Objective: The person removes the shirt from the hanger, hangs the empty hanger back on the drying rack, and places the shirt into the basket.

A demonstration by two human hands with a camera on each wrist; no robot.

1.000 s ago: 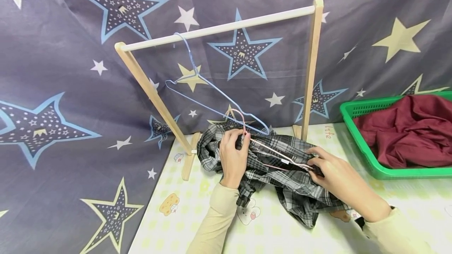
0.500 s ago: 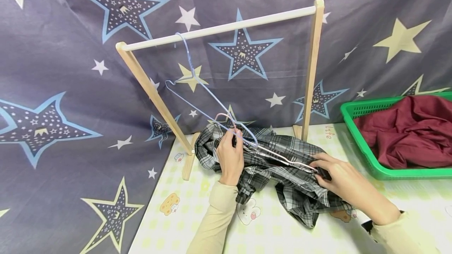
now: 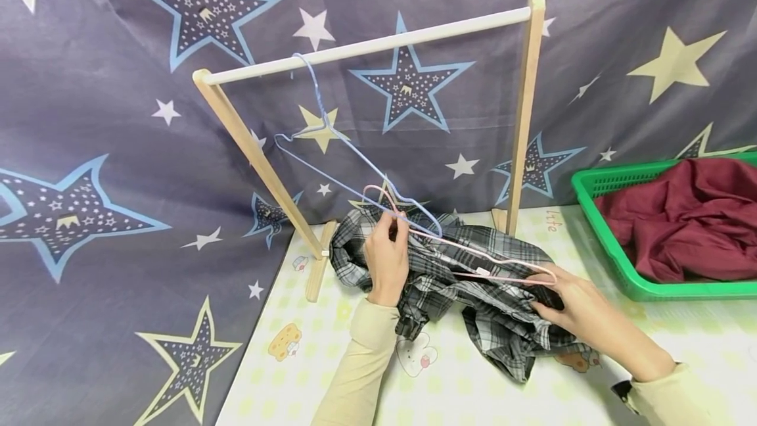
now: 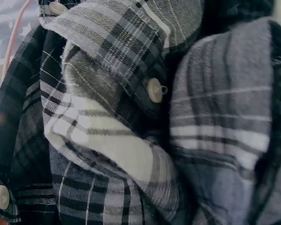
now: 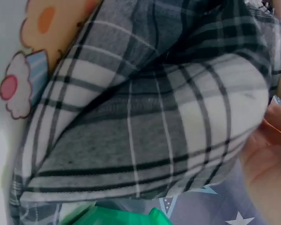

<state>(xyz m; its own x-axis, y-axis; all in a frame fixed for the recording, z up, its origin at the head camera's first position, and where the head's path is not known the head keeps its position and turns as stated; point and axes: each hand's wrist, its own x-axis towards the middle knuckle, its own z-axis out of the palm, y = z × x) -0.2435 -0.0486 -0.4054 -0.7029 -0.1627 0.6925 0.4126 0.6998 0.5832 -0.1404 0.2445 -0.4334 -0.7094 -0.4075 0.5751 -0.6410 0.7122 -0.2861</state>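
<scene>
hands [image 3: 387, 258] gripping thin pink wire hanger [image 3: 473, 261], rumpled plaid shirt [image 3: 467, 294]

Plaid shirt [image 3: 467, 281]: soft, matt woven cloth with smooth plastic buttons. Pink hanger [image 3: 473, 261] and blue hanger [image 3: 349, 156]: thin, smooth coated wire. Rack [image 3: 523, 110]: bare matt wood. Basket [image 3: 615, 242]: glossy green plastic mesh. Red garment [image 3: 686, 215]: smooth cloth with slight sheen.
</scene>
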